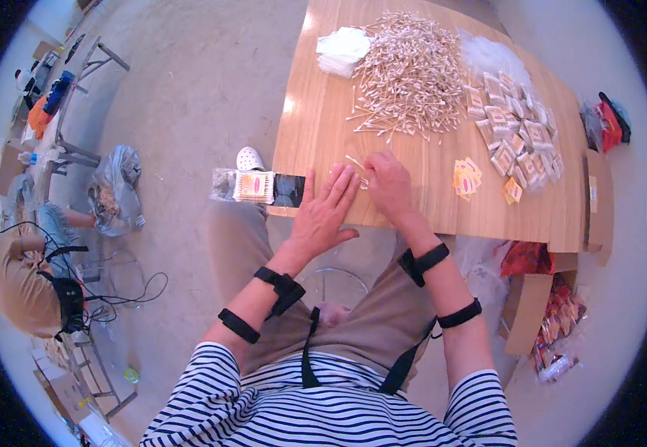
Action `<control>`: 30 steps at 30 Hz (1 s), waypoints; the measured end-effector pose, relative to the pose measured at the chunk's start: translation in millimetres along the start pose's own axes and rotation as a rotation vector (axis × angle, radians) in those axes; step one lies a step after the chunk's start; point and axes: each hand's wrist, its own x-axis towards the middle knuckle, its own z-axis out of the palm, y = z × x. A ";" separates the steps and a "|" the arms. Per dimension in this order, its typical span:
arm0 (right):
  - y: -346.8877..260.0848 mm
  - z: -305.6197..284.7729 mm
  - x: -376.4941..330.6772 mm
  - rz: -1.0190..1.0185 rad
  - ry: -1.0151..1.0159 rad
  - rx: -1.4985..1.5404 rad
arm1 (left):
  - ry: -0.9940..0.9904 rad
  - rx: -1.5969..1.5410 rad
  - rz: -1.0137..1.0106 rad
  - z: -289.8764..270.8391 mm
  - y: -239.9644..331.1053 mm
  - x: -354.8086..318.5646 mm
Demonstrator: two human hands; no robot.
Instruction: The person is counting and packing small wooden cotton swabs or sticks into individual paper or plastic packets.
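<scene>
My left hand (325, 208) lies flat at the table's near edge, fingers stretched out and close together. Right beside it, my right hand (388, 186) is closed, its fingers curled together around cotton swabs (355, 162) whose white tips show between the two hands. How many it holds is hidden. Left of my left hand, a clear pack of cotton swabs with a printed card (253, 187) sits at the table corner, next to a glossy black piece (289, 191). A large heap of loose cotton swabs (409, 74) covers the far middle of the table.
Filled swab packs (521, 138) pile up on the right, near loose orange-yellow cards (466, 179). Clear bags (495, 56) lie behind them, and a white stack (342, 51) sits far left. An open carton (528, 313) stands below the table's right side. Another person (26, 276) sits at left.
</scene>
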 end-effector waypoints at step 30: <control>-2.3 -2.2 31.3 -0.113 0.090 -0.359 | -0.010 0.005 -0.004 0.8 0.2 1.2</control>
